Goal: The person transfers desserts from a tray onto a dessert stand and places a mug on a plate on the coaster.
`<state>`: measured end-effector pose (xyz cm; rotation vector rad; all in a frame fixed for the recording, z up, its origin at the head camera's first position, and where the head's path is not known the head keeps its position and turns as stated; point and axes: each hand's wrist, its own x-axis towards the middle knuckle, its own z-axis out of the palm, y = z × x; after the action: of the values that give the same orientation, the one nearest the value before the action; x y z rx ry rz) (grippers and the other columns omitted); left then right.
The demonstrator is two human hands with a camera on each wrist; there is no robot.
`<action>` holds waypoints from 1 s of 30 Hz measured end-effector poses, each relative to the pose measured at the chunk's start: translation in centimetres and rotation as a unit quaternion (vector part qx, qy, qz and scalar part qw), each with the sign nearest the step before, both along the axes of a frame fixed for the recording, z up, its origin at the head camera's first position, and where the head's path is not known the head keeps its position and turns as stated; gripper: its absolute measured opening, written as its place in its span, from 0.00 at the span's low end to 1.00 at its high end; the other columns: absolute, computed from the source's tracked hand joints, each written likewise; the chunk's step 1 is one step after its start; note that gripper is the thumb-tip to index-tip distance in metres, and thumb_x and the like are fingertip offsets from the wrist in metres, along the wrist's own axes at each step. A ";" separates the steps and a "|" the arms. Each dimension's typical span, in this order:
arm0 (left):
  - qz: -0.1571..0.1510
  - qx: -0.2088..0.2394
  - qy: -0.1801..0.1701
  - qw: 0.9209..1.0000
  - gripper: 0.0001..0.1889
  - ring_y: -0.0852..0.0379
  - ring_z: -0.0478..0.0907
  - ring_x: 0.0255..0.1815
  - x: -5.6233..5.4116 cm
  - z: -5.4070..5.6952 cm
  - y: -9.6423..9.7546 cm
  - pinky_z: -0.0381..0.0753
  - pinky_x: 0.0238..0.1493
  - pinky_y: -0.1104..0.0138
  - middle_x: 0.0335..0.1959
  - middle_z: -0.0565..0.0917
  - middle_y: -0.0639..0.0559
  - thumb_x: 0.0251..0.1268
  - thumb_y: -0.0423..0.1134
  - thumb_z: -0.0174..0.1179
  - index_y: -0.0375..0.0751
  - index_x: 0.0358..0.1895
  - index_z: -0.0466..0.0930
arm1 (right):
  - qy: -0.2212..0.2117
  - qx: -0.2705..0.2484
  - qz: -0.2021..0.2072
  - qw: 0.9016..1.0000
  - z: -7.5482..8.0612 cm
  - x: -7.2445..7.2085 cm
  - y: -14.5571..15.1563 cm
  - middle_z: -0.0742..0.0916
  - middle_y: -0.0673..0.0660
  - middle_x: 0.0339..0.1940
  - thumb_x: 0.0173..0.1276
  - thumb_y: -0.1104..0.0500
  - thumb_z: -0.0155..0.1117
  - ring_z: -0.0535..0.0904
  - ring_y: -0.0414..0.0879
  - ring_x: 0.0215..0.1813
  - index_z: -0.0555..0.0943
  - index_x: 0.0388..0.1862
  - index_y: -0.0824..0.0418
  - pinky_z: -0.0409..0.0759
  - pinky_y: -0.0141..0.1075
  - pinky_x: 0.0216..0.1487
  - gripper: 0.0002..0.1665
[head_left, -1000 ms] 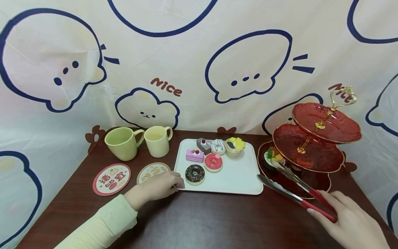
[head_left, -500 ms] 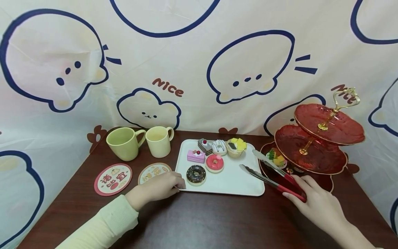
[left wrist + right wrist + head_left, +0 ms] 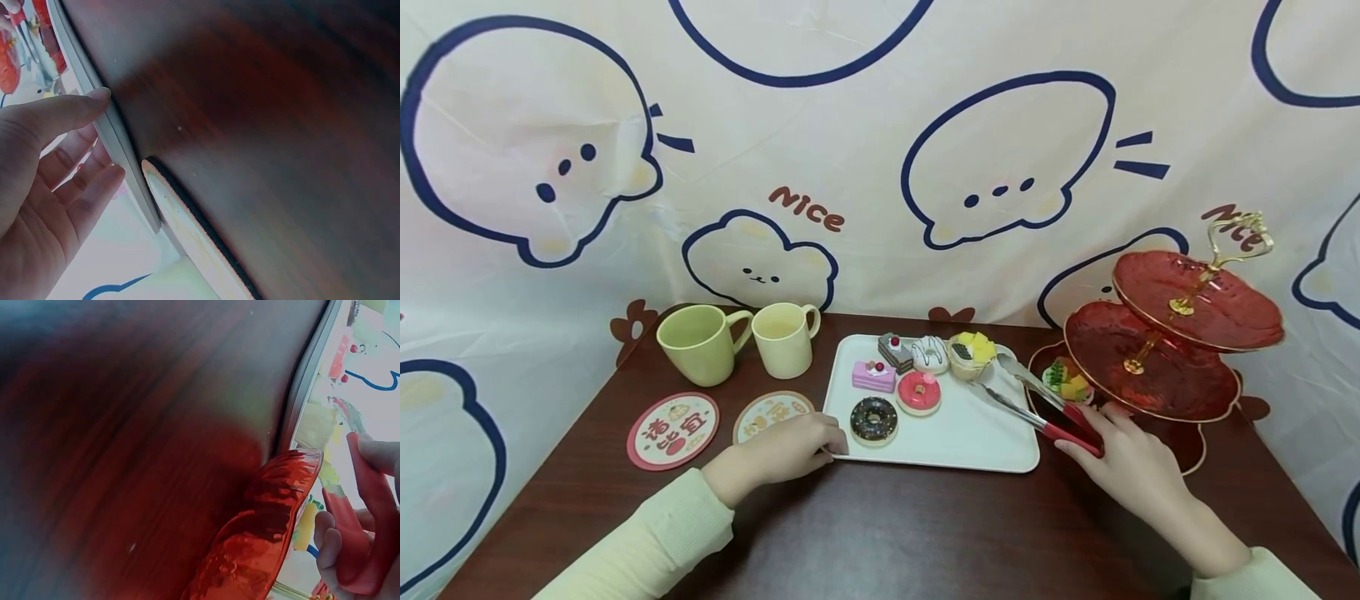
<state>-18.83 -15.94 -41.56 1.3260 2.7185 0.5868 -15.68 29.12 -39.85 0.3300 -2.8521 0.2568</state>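
My left hand [image 3: 797, 443] pinches the front left corner of a white tray [image 3: 955, 442]; the left wrist view has the thumb [image 3: 81, 111] on its rim. In my right hand [image 3: 1138, 467] are metal tongs [image 3: 1037, 412] with red handles, also visible in the right wrist view as red grips [image 3: 369, 506]. The tips of the tongs are apart, right at a fruit tart [image 3: 972, 354] with yellow topping. Beside the tart on the tray are a white iced donut [image 3: 929, 354], a grey cake slice [image 3: 895, 353], a purple cake slice [image 3: 873, 377], a pink donut [image 3: 919, 392] and a chocolate donut [image 3: 873, 421].
On the right rises a red tiered stand [image 3: 1150, 367] with a gold handle; a second fruit tart [image 3: 1067, 382] sits on its lowest plate. Left of the tray are a green mug [image 3: 696, 346], a cream mug [image 3: 782, 342] and two round coasters [image 3: 673, 431]. A printed cloth hangs behind.
My right hand has moved left with the tongs, from the fruit tart on the stand's lowest plate to the one on the tray. The left hand stays at the tray's corner.
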 end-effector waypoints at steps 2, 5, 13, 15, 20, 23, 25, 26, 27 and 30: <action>-0.001 0.001 0.001 1.000 0.12 0.63 0.80 0.36 0.0 0.0 0.0 0.81 0.38 0.68 0.31 0.81 0.57 0.56 0.21 0.66 0.43 0.35 0.86 | 0.009 0.002 0.004 1.000 0.0 -0.3 -0.2 0.82 0.71 0.49 0.61 0.43 0.77 0.83 0.66 0.34 0.81 0.61 0.69 0.82 0.57 0.27 0.39; -0.001 0.001 0.001 1.000 0.12 0.62 0.80 0.36 0.0 0.0 0.0 0.81 0.38 0.68 0.31 0.81 0.56 0.56 0.21 0.66 0.43 0.35 0.86 | 0.011 0.002 0.006 1.000 0.0 -0.8 -0.5 0.83 0.71 0.50 0.61 0.44 0.77 0.83 0.67 0.36 0.81 0.61 0.69 0.82 0.58 0.28 0.38; -0.002 0.002 0.002 1.000 0.12 0.63 0.79 0.35 0.1 0.1 0.0 0.80 0.38 0.69 0.31 0.81 0.56 0.56 0.20 0.65 0.43 0.34 0.85 | -0.011 0.018 0.002 1.000 0.1 -1.6 -1.5 0.79 0.75 0.60 0.64 0.43 0.74 0.82 0.72 0.46 0.81 0.61 0.70 0.82 0.63 0.36 0.38; -0.001 0.002 0.001 1.000 0.12 0.63 0.79 0.35 0.1 0.1 0.0 0.80 0.38 0.69 0.31 0.81 0.56 0.56 0.20 0.65 0.43 0.34 0.85 | -0.011 0.021 0.005 1.000 0.1 -1.9 -1.7 0.79 0.74 0.59 0.64 0.44 0.74 0.82 0.72 0.45 0.81 0.61 0.69 0.82 0.63 0.35 0.37; -0.002 0.001 0.000 1.000 0.12 0.63 0.79 0.35 0.0 0.1 0.0 0.80 0.38 0.69 0.31 0.81 0.56 0.56 0.20 0.65 0.43 0.34 0.85 | -0.013 0.024 0.007 1.000 0.2 -2.4 -2.1 0.80 0.73 0.56 0.63 0.44 0.75 0.82 0.72 0.44 0.81 0.61 0.69 0.82 0.62 0.34 0.37; -0.002 0.000 0.001 1.000 0.12 0.63 0.79 0.35 0.0 0.1 -0.1 0.80 0.38 0.69 0.31 0.81 0.56 0.56 0.20 0.65 0.43 0.34 0.85 | -0.018 0.024 0.006 1.000 0.2 -2.7 -2.3 0.81 0.73 0.55 0.63 0.43 0.75 0.82 0.70 0.44 0.81 0.60 0.70 0.83 0.61 0.34 0.38; -0.002 -0.002 0.001 1.000 0.12 0.64 0.79 0.35 0.0 0.1 -0.1 0.80 0.38 0.69 0.31 0.81 0.56 0.56 0.21 0.66 0.43 0.34 0.85 | -0.024 0.025 0.005 0.999 0.2 -3.0 -2.5 0.81 0.73 0.54 0.64 0.43 0.75 0.82 0.69 0.44 0.81 0.60 0.71 0.83 0.60 0.35 0.38; -0.002 -0.002 0.000 1.000 0.12 0.63 0.79 0.35 0.0 0.1 0.0 0.80 0.38 0.69 0.31 0.81 0.56 0.56 0.21 0.66 0.43 0.34 0.85 | -0.027 0.026 0.005 0.999 0.2 -3.1 -2.6 0.82 0.73 0.54 0.64 0.43 0.74 0.82 0.69 0.44 0.81 0.60 0.71 0.83 0.59 0.36 0.38; -0.002 -0.003 0.000 1.000 0.12 0.63 0.79 0.35 0.0 0.1 0.0 0.80 0.38 0.69 0.31 0.81 0.56 0.56 0.21 0.66 0.43 0.34 0.85 | -0.032 0.026 0.003 0.999 0.2 -3.2 -2.7 0.82 0.73 0.53 0.65 0.43 0.74 0.83 0.68 0.43 0.81 0.60 0.71 0.84 0.59 0.37 0.38; -0.001 -0.005 -0.003 1.000 0.12 0.63 0.79 0.35 -0.1 0.1 0.0 0.80 0.38 0.69 0.31 0.81 0.56 0.56 0.21 0.66 0.43 0.34 0.86 | -0.046 0.029 0.000 0.999 0.3 -3.5 -2.9 0.82 0.73 0.53 0.66 0.43 0.73 0.83 0.67 0.43 0.80 0.61 0.71 0.84 0.59 0.39 0.38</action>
<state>-18.90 -15.97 -41.49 1.3228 2.7120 0.5759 -19.13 26.17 -39.55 0.3389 -2.9550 0.1945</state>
